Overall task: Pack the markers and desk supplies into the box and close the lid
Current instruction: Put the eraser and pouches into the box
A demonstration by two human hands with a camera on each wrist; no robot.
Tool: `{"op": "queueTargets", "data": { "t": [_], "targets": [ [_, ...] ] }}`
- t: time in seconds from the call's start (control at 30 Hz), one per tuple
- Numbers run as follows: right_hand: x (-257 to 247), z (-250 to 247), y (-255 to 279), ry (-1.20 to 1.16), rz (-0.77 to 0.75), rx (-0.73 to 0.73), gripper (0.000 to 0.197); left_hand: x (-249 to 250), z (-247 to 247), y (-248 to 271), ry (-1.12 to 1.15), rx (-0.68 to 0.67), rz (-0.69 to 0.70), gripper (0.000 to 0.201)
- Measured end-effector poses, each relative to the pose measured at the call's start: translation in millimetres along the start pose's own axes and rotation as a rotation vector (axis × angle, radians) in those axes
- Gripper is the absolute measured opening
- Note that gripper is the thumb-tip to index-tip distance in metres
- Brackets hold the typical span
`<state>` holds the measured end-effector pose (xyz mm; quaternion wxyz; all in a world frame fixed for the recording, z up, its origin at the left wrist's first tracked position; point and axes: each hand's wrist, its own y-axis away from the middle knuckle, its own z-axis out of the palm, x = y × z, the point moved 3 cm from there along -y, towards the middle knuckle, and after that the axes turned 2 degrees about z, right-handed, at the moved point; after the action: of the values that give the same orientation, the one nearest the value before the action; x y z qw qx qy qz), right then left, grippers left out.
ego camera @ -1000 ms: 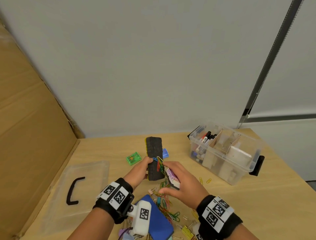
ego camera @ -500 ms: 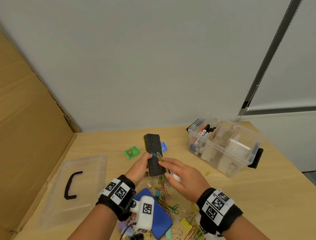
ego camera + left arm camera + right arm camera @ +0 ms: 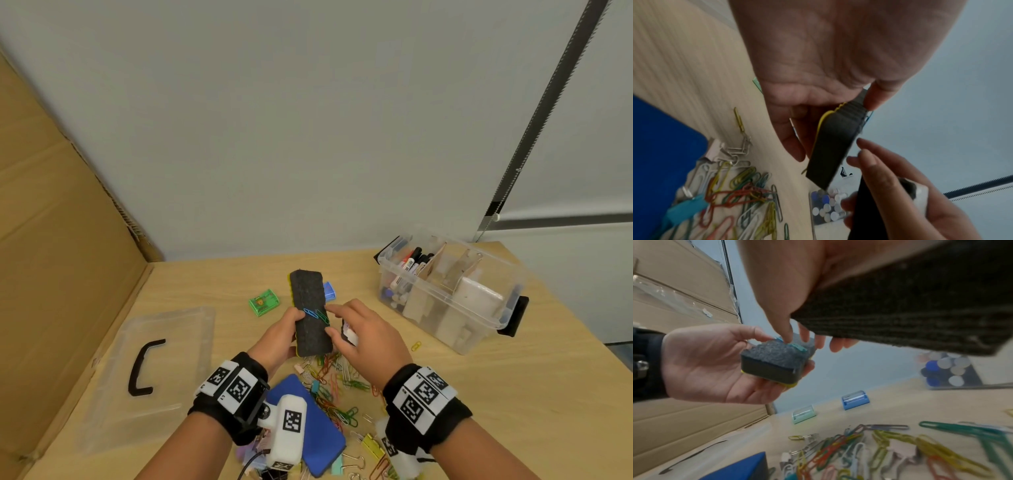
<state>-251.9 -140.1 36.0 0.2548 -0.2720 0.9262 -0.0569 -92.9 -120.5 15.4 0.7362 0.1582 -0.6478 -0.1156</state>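
Both hands [image 3: 325,337] around eraser [image 3: 310,311]

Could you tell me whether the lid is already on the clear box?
No, the lid lies flat on the table at the left, apart from the open box.

Both forearms were bare. Each wrist wore a black band [image 3: 236,394] with white square-coded tags [image 3: 424,394]. A white camera block [image 3: 287,435] with its own tag hung under the left band, trailing a thin black cable [image 3: 250,462].
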Motion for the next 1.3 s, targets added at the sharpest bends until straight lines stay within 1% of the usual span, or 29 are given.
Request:
{"op": "queueTargets", "data": {
  "t": [0.07,0.13,0.2,0.27,0.33,0.47,0.5,0.53,0.6,0.67,0.73,0.8,0.9,1.03,1.1,1.17,1.2,1.23,1.3],
  "targets": [
    [0,4,-4,-0.019,0.014,0.032,0.029,1,3,2,-0.013,-0.018,-0.005,0.035],
    [0,5,-8,-0.110,0.035,0.069,0.015,2,4,4,-0.026,-0.034,-0.013,0.033],
    [1,5,-10,-0.188,0.059,0.057,0.006,1,4,5,-0.047,-0.048,-0.018,0.031],
    [5,6,-9,-0.180,0.079,0.010,0.005,1,2,6,-0.029,-0.043,-0.018,0.030],
    [10,7,-6,-0.096,0.099,-0.054,0.007,2,0,6,-0.009,-0.029,-0.002,0.030],
    [22,13,6,0.164,0.170,-0.304,0.017,5,-5,7,-0.003,-0.013,0.021,0.029],
    [24,14,8,0.190,0.179,-0.326,0.019,5,-6,8,-0.005,-0.011,0.023,0.029],
    [25,13,9,0.191,0.178,-0.311,0.021,6,-6,9,-0.014,-0.010,0.021,0.029],
    [19,8,8,0.137,0.131,-0.191,0.020,5,-5,10,-0.034,-0.011,0.011,0.029],
    [6,1,4,0.009,0.042,-0.042,0.019,4,-1,12,-0.056,-0.019,0.004,0.029],
    [-9,-4,0,-0.091,-0.040,0.032,0.020,5,4,14,-0.103,-0.035,0.003,0.030],
    [-17,-5,-4,-0.122,-0.073,0.059,0.018,7,8,15,-0.132,-0.050,0.020,0.031],
    [-21,-7,-8,-0.105,-0.100,0.090,0.009,11,10,19,-0.211,-0.065,0.069,0.031],
    [-16,-7,-6,-0.027,-0.101,0.049,0.010,13,6,22,-0.258,-0.050,0.118,0.027],
    [-4,-2,-3,0.022,-0.030,-0.066,0.012,13,4,22,-0.271,-0.047,0.145,0.027],
    [11,7,3,0.111,0.074,-0.271,0.027,17,2,27,-0.296,-0.047,0.175,0.028],
    [18,9,7,0.137,0.112,-0.338,0.038,18,1,29,-0.303,-0.043,0.191,0.028],
    [22,11,9,0.127,0.138,-0.356,0.046,19,0,31,-0.313,-0.047,0.201,0.027],
    [23,8,10,-0.027,0.184,-0.283,0.057,19,-1,34,-0.336,-0.064,0.224,0.025]
  ]
}}
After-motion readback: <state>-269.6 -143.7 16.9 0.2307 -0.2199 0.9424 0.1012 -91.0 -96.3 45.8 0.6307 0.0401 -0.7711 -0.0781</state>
